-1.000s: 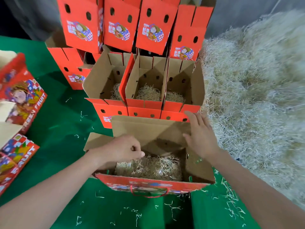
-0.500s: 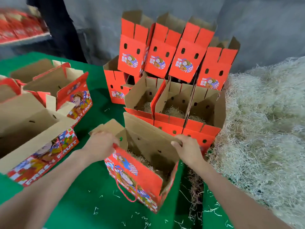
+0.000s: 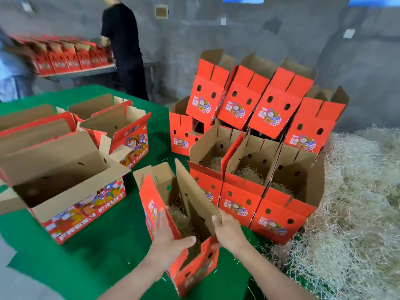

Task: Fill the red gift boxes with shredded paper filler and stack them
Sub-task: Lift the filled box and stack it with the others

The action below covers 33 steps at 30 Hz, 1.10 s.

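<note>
Both hands on one red gift box, held tilted over the green counter. Left hand: fingers flat on the red outer wall, thumb hooked over the rim. Right hand: clamped on the opposite wall, thumb on the raised brown flap. Shredded paper filler sits inside. Just behind: stacked boxes, lower row of three open with filler, upper row leaning. Loose filler pile to the right. Empty open boxes on the left. Far back, person in black at a second counter.
</note>
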Available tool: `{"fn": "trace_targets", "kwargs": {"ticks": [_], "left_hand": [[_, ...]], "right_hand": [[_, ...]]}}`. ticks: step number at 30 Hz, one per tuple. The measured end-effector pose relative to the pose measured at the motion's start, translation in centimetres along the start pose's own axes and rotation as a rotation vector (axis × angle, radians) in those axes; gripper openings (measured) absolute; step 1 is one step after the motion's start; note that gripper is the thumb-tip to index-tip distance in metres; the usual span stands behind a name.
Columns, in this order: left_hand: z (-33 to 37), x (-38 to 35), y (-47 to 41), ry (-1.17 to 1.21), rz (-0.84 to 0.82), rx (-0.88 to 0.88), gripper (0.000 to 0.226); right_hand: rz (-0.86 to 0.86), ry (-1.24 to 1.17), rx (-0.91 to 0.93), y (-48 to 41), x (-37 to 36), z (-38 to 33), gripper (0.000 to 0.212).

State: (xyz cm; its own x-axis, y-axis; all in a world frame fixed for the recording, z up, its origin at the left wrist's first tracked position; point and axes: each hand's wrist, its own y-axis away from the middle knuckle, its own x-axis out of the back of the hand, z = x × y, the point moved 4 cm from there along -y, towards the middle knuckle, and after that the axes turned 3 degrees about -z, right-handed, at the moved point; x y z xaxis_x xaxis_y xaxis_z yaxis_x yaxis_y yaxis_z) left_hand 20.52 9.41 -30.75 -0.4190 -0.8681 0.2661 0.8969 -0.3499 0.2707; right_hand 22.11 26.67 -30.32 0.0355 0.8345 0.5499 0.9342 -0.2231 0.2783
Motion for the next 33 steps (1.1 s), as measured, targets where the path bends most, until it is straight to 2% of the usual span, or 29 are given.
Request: {"fn": "trace_targets", "kwargs": {"ticks": [2, 4, 7, 10, 12, 14, 16, 18, 21, 24, 28, 33], "left_hand": [[0.0, 1.5, -0.3, 0.021, 0.113, -0.006, 0.092], [-0.5, 2.9, -0.8, 0.034, 0.143, 0.020, 0.077], [-1.6, 4.2, -1.9, 0.066, 0.105, 0.061, 0.074], [-1.9, 5.9, -3.9, 0.097, 0.138, 0.106, 0.061], [-2.0, 7.8, -6.3, 0.112, 0.166, 0.095, 0.052], [-1.8, 10.0, -8.9, 0.203, 0.151, 0.100, 0.045], [-1.7, 12.3, -11.6, 0.272, 0.107, 0.117, 0.043], [-1.4, 14.3, -14.4, 0.289, 0.050, 0.115, 0.043], [-0.7, 16.1, -18.5, 0.258, -0.040, 0.101, 0.045], [0.2, 17.1, -21.7, 0.243, -0.142, 0.100, 0.045], [1.5, 17.5, -25.4, 0.189, -0.230, 0.062, 0.046], [2.9, 15.9, -28.7, 0.139, -0.350, 0.023, 0.053]], "right_hand": [[0.011, -0.103, -0.070, -1.2, -0.9, -0.4, 0.044], [0.022, -0.171, -0.128, -2.2, -1.9, -0.9, 0.046], [0.058, -0.263, -0.160, -3.5, -3.6, -2.2, 0.046], [0.062, -0.263, -0.129, -5.2, -5.0, -4.0, 0.049], [-0.001, -0.170, 0.005, -6.6, -5.9, -5.4, 0.063], [-0.072, -0.045, 0.157, -7.9, -6.6, -6.8, 0.087], [-0.081, 0.172, 0.238, -9.6, -6.9, -8.1, 0.101], [0.032, 0.458, 0.254, -11.8, -6.8, -9.6, 0.091], [0.242, 0.938, 0.258, -15.2, -6.1, -12.4, 0.044], [0.232, 1.250, 0.208, -18.3, -6.0, -14.2, 0.037], [0.174, 1.386, 0.126, -20.7, -5.3, -15.8, 0.036], [0.155, 1.378, -0.056, -22.0, -3.7, -16.0, 0.041]]}}
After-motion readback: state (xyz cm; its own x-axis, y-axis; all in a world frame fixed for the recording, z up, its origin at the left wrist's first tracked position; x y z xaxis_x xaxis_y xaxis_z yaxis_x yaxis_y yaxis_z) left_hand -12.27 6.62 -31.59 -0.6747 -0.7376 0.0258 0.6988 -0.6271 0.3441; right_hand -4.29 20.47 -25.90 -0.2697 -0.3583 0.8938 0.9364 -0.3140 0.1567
